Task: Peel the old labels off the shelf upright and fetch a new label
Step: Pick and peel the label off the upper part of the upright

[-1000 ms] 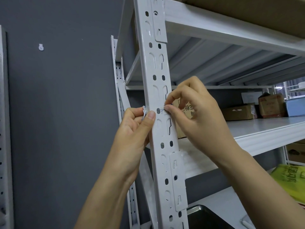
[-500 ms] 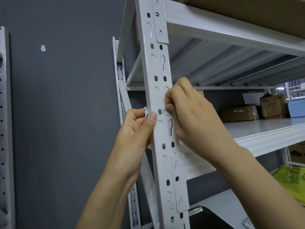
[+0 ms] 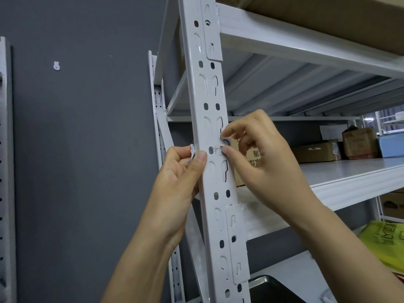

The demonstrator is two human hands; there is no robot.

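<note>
The white perforated shelf upright (image 3: 209, 132) runs down the middle of the view. A small old white label (image 3: 218, 149) with blue pen marks is stuck on its face at hand height. My right hand (image 3: 258, 158) pinches the label's right edge between thumb and forefinger, and that edge is lifted and curled off the metal. My left hand (image 3: 181, 178) grips the upright's left edge, thumb pressed on the face. It also holds crumpled scraps of peeled label (image 3: 192, 153) in its fingers.
Grey shelf boards (image 3: 349, 171) stretch to the right with cardboard boxes (image 3: 358, 143) at the back. A yellow-green bag (image 3: 384, 243) lies lower right, a dark metal tray (image 3: 271, 287) below. A dark grey wall (image 3: 76, 149) and another upright (image 3: 4, 149) are on the left.
My right hand has opened up and drawn the label's right edge away from the upright, so a curled blue-marked flap shows. The left hand has kept its hold.
</note>
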